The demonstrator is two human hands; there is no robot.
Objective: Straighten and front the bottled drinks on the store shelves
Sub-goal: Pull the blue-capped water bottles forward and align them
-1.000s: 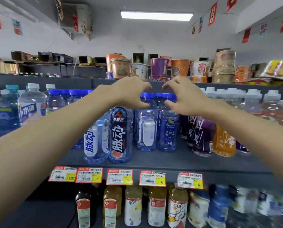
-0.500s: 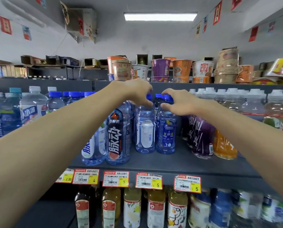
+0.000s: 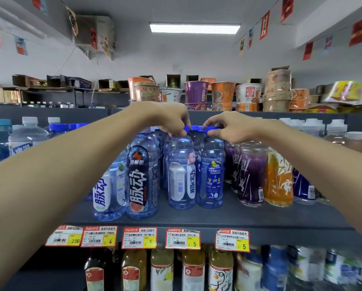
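Note:
Two clear blue bottles with blue caps stand side by side, set back from the front of the dark middle shelf point(image 3: 228, 219). My left hand point(image 3: 171, 120) grips the neck and cap of the left bottle point(image 3: 181, 175), whose label is turned sideways. My right hand point(image 3: 226, 128) pinches the cap of the right bottle point(image 3: 210, 175), whose blue label faces front. Two taller blue sports-drink bottles point(image 3: 141, 181) stand nearer the shelf front, to the left.
Purple and orange drink bottles point(image 3: 278, 179) stand right of the gripped pair. Water bottles point(image 3: 26, 137) fill the far left. Noodle cups point(image 3: 196, 91) line the top shelf. Price tags point(image 3: 182, 238) hang on the shelf edge above a lower row of bottles point(image 3: 193, 269).
Both hands came down from open above the bottles and closed on the two caps. The view has moved closer to the shelf.

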